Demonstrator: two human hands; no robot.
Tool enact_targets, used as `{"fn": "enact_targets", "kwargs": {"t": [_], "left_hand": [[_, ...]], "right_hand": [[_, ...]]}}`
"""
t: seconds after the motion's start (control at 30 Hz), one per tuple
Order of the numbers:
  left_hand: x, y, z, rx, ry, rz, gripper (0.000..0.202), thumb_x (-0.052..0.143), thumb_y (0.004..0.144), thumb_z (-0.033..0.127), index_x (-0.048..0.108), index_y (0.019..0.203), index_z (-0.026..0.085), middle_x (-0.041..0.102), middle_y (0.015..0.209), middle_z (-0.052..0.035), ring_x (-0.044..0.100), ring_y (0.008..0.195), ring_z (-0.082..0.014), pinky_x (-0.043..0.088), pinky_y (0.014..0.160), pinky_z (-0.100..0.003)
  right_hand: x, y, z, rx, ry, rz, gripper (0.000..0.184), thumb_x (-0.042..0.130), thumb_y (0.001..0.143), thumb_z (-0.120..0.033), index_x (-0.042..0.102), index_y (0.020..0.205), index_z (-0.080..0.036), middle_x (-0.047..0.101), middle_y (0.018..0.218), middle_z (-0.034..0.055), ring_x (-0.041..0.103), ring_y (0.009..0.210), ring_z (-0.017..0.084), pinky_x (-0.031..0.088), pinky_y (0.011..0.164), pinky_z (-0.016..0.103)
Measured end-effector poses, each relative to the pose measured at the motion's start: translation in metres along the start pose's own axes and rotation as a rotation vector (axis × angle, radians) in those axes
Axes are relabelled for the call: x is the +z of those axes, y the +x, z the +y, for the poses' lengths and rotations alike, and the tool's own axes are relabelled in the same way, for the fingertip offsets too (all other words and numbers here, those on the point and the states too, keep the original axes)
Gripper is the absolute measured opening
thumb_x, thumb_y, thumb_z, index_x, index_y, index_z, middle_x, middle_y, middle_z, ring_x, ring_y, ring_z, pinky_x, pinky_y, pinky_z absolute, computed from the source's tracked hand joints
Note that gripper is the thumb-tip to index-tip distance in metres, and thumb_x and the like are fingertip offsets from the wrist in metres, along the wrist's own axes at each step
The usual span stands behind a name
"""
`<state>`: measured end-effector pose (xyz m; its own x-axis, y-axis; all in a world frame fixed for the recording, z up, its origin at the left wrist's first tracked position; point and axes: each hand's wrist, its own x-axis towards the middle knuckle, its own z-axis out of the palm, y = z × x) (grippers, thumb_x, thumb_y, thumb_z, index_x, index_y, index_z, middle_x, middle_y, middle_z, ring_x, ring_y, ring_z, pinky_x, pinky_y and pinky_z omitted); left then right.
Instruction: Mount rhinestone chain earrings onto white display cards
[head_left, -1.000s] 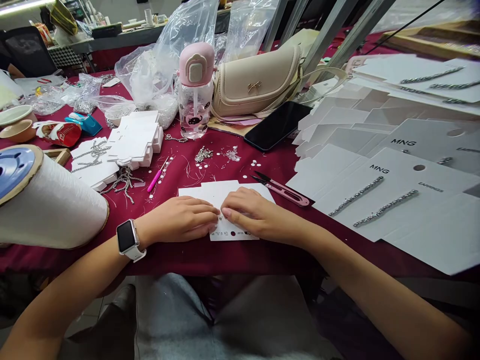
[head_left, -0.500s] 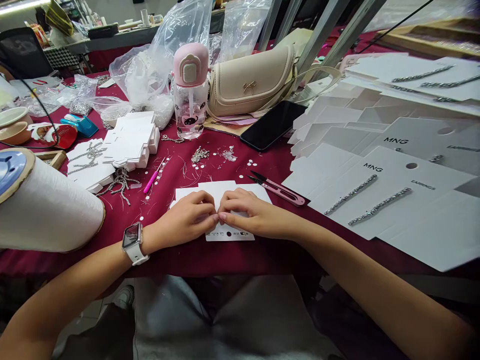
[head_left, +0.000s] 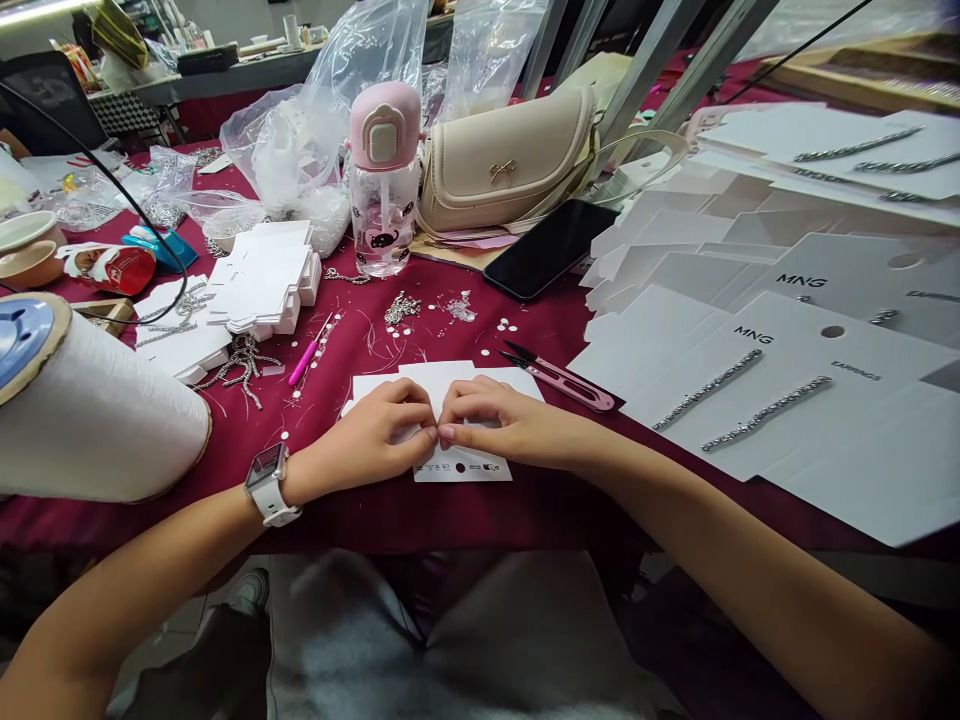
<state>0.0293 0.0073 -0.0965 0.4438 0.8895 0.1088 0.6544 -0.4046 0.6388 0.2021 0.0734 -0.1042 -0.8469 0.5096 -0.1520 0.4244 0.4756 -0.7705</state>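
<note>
Fingers [head_left: 469, 408] curled on your left hand [head_left: 367, 430] and right hand [head_left: 502, 420], tips meeting atop a white card [head_left: 461, 465] on the red tablecloth [head_left: 322, 520]; any pinch is hidden. Light, stiff card: hold by its edges. Pink snips [head_left: 559, 385] lie just right.

Free lane: the strip of red cloth [head_left: 450, 520] along the bench's near edge, in front of the card [head_left: 461, 468] under the left hand [head_left: 364, 438] and right hand [head_left: 510, 425]. Left side is blocked by the thread cone [head_left: 97, 410] and chain pile [head_left: 241, 365]; right side by the snips [head_left: 559, 385] and card stacks [head_left: 750, 390]. Toward the far edge there's a narrower gap, with loose beads on the cloth, up to the bottle [head_left: 379, 200] and phone [head_left: 551, 250].
</note>
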Motion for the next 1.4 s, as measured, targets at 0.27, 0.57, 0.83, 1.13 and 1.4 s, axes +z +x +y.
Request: {"fn": "enact_targets", "kwargs": {"t": [0.27,0.57,0.83,1.13,1.4], "left_hand": [[0.0006,0.0009,0.0048,-0.066,-0.056,0.011,0.015,0.047,0.080,0.017,0.058,0.070,0.013,0.050,0.085,-0.0041,0.048,0.085,-0.0130,0.040,0.081,-0.025],[0.0021,0.0016,0.0050,-0.111,-0.109,0.030,0.016,0.049,0.079,0.018,0.059,0.068,0.013,0.049,0.084,-0.0036,0.049,0.083,-0.0124,0.041,0.080,-0.025],[0.0016,0.0012,0.0046,-0.116,-0.116,0.028,0.017,0.049,0.079,0.018,0.059,0.066,0.014,0.049,0.084,-0.0034,0.049,0.083,-0.0122,0.041,0.079,-0.024],[0.0019,0.0012,0.0011,-0.104,-0.150,0.028,0.019,0.048,0.080,0.020,0.060,0.067,0.013,0.049,0.084,-0.0032,0.050,0.082,-0.0121,0.041,0.077,-0.023],[0.0023,0.0008,-0.0013,-0.097,-0.139,0.018,0.018,0.047,0.080,0.019,0.061,0.069,0.013,0.049,0.085,-0.0034,0.049,0.083,-0.0121,0.040,0.079,-0.023]], "right_hand": [[-0.0019,0.0008,-0.0033,0.064,0.058,-0.022,0.041,0.044,0.073,-0.057,0.063,0.071,-0.020,0.053,0.084,0.0047,0.040,0.094,0.022,0.024,0.092,0.040],[-0.0014,0.0036,-0.0030,0.085,0.079,-0.006,0.049,0.044,0.067,-0.064,0.065,0.069,-0.019,0.053,0.081,0.0062,0.041,0.093,0.024,0.026,0.089,0.040],[-0.0016,0.0034,-0.0046,0.094,0.074,0.005,0.052,0.044,0.065,-0.067,0.067,0.069,-0.020,0.054,0.080,0.0066,0.042,0.092,0.024,0.029,0.086,0.040],[-0.0008,0.0046,-0.0039,0.093,0.057,0.012,0.053,0.042,0.067,-0.067,0.068,0.070,-0.020,0.054,0.079,0.0064,0.041,0.091,0.023,0.029,0.085,0.039],[-0.0021,0.0062,-0.0047,0.086,0.043,0.006,0.052,0.043,0.067,-0.065,0.068,0.067,-0.020,0.053,0.078,0.0061,0.043,0.088,0.022,0.031,0.083,0.036]]}}
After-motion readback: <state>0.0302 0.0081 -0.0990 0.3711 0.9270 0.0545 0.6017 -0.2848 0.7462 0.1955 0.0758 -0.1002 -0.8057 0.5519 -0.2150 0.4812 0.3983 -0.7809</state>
